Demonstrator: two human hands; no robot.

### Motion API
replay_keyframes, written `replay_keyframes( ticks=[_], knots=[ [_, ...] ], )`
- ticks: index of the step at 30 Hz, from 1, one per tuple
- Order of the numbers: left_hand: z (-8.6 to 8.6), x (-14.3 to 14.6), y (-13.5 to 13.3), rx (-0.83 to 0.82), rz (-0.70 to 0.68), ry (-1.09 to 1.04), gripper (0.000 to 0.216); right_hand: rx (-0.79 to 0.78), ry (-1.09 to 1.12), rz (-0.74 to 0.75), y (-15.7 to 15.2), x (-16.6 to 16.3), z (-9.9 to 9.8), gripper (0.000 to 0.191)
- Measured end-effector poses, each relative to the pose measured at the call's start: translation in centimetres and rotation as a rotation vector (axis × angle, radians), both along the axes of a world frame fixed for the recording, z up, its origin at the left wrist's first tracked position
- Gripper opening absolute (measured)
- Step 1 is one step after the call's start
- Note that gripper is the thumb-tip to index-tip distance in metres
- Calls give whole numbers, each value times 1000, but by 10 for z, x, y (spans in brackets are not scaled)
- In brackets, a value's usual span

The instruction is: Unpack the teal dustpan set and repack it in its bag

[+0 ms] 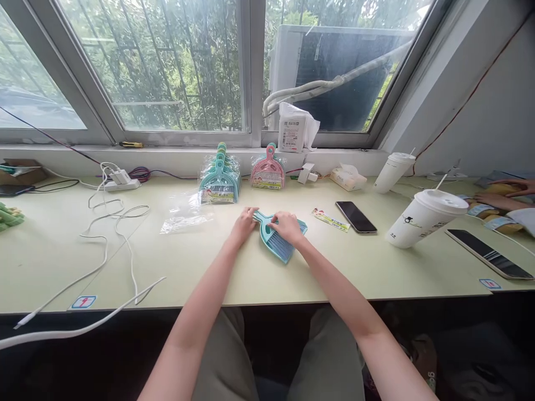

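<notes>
On the table in front of me lies a small turquoise dustpan with a hand brush (276,245) nested in it, bristles toward the lower right. My left hand (243,226) is closed at the handle end, its fingertips over the tip. Across the upper body of the set rests my right hand (287,226), thumb and curled fingers gripping it; part of the brush is hidden under this hand. A printed label strip (331,219) lies flat to the right. Left of my hands are crumpled clear plastic bags (184,214).
Wrapped turquoise dustpan sets (219,181) and a pink one (268,170) stand at the back. Rightward are a phone (356,216), white cups (424,220), a tissue pack (348,177) and another phone (489,253). White cables (106,239) sprawl left. Another person's hand (507,195) is far right.
</notes>
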State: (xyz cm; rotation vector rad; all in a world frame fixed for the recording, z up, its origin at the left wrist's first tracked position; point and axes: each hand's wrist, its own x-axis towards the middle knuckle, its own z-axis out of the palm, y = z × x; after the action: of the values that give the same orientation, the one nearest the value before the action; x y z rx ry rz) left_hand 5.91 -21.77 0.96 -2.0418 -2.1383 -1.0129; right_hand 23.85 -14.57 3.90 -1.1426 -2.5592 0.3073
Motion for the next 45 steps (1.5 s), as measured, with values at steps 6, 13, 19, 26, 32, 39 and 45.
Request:
replay_keyframes(
  ticks=[6,13,19,26,32,39,45],
  knots=[
    [5,9,-5,39,59,355,30,14,10,50,-2,-3,0,17],
    [8,16,-4,29,26,511,32,36,-42,70,2,-6,-4,17],
    [7,4,-7,72,134,409,33,125,-71,188,51,-16,14,26],
    [4,-6,-13,218,528,189,45,413,-421,262,137,-70,5,45],
    [3,-18,-9,200,645,-15,36,310,-444,111,189,-100,-24,57],
    [1,-22,-4,176,539,-67,28,205,-393,25,227,-114,-23,57],
    [0,-22,-3,176,485,-97,26,346,-233,131,220,-116,-19,67]
  ],
)
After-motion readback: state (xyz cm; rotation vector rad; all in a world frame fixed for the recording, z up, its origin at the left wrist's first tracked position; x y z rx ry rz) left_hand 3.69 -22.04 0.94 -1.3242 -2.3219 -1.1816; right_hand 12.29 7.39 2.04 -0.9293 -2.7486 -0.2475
